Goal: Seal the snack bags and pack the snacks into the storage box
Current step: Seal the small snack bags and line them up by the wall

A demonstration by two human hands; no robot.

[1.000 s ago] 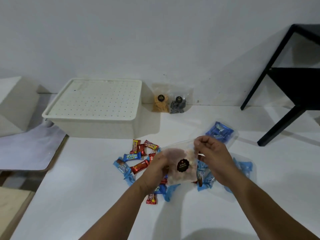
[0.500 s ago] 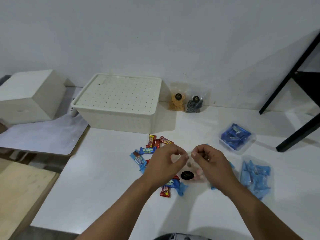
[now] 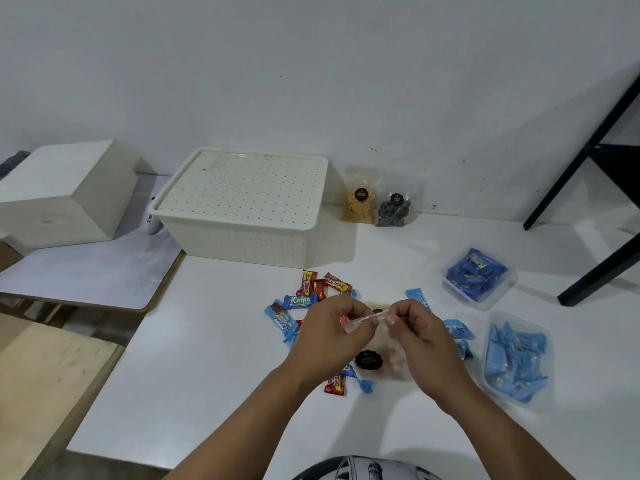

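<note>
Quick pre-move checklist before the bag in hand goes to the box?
1. Both hands on the bag's top strip: ok, left hand and right hand pinch the clear snack bag.
2. Seal closed along its full length: cannot tell, fingers cover the ends.
3. Storage box open: not ok, lid on.
4. Path to box: ok, only flat loose wrapped snacks lie between.
5. Other bags handled: not ok, two small bags stand by the wall.

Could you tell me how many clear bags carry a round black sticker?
3: orange-snack bag and dark-snack bag against the wall, pale-snack bag held between both hands. More may be hidden.
</note>
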